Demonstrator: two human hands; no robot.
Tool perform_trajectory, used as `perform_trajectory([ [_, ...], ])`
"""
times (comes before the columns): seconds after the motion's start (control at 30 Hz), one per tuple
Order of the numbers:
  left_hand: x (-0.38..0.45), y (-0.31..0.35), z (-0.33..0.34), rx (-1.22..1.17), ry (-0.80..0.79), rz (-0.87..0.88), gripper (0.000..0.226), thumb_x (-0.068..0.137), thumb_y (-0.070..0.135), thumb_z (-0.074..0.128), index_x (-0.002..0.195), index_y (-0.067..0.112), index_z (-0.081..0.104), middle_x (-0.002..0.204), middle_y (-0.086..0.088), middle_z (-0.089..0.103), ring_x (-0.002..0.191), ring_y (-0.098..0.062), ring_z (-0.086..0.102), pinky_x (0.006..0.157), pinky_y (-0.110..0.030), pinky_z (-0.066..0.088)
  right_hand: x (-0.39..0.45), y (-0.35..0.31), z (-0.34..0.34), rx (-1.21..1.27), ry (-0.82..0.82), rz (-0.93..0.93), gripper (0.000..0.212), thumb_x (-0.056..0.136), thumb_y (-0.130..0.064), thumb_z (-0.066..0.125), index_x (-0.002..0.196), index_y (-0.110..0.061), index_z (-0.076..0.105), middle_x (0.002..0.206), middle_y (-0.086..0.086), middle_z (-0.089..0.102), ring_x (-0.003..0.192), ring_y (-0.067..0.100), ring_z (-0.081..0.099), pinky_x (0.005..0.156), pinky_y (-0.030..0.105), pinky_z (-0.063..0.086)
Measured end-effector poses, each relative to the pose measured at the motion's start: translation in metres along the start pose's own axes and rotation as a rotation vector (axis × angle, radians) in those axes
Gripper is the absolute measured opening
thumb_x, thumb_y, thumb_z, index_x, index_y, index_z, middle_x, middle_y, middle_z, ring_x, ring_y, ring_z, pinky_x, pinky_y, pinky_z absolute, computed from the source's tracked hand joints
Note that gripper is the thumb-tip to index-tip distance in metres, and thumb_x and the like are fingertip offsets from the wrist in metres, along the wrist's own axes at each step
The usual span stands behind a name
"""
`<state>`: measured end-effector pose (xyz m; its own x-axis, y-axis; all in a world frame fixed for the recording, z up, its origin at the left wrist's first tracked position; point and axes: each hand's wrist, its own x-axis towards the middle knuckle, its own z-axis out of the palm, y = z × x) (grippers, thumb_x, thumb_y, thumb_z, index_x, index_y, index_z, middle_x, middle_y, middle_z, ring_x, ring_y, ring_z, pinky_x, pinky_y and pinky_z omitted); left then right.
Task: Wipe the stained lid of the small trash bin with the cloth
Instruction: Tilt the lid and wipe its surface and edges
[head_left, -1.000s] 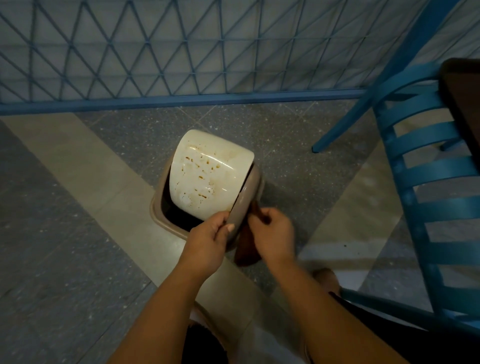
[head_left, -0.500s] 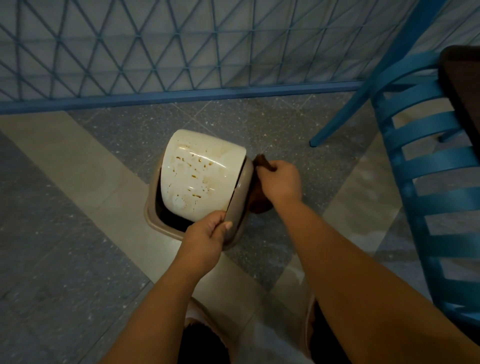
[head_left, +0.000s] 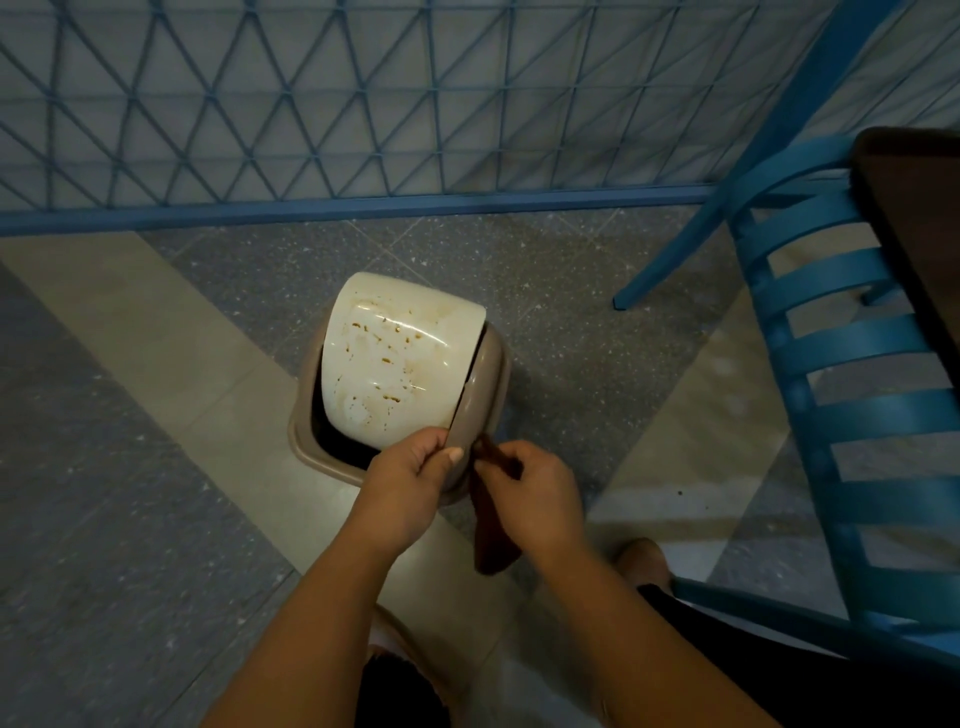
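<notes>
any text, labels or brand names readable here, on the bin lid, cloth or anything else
None can be read. The cream lid shows only brown stains and glare, no print. The tan bin rim, the dark cloth and the blue chair carry no visible lettering.

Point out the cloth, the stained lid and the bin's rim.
cloth (head_left: 491, 540), head view, hanging part below the right hand.
stained lid (head_left: 395, 364), head view, middle of spotted cream face.
bin's rim (head_left: 304, 434), head view, left corner.
</notes>
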<state>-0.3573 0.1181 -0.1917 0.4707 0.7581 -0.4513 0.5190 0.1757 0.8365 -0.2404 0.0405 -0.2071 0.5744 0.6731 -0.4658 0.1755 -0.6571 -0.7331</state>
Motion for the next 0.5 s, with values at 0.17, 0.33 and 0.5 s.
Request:
perform_trajectory([
  [0.17,0.001,0.001,-0.004,0.004,-0.026,0.018,0.020,0.095,0.013,0.054,0.099,0.024,0.070,0.089,0.003,0.070,0.089,-0.012,0.064,0.076,-0.024,0.051,0.009,-0.034,-0.019,0.246,0.183,-0.204,0.022,0.090,-0.024,0.058,0.112,-0.028,0.060,0.105,-0.011,0.058,0.097,-0.006,0.055,0.083,0.012,0.046],
  [0.33,0.001,0.005,-0.004,-0.073,-0.092,-0.008,0.050,0.093,-0.001,0.051,0.104,0.047,0.058,0.103,0.010,0.067,0.098,-0.009,0.064,0.077,-0.019,0.055,-0.013,-0.023,-0.005,-0.118,0.068,-0.578,0.026,0.087,-0.019,0.058,0.111,-0.027,0.065,0.103,-0.008,0.054,0.087,-0.001,0.055,0.078,0.009,0.045],
  [0.5,-0.001,0.004,-0.004,-0.016,-0.103,0.024,0.048,0.093,-0.004,0.049,0.110,0.040,0.060,0.108,0.004,0.067,0.100,-0.008,0.062,0.072,-0.007,0.050,0.000,-0.029,-0.012,-0.135,0.153,-0.585,0.028,0.087,-0.012,0.058,0.111,-0.023,0.067,0.104,-0.007,0.056,0.089,0.000,0.053,0.079,0.004,0.041],
])
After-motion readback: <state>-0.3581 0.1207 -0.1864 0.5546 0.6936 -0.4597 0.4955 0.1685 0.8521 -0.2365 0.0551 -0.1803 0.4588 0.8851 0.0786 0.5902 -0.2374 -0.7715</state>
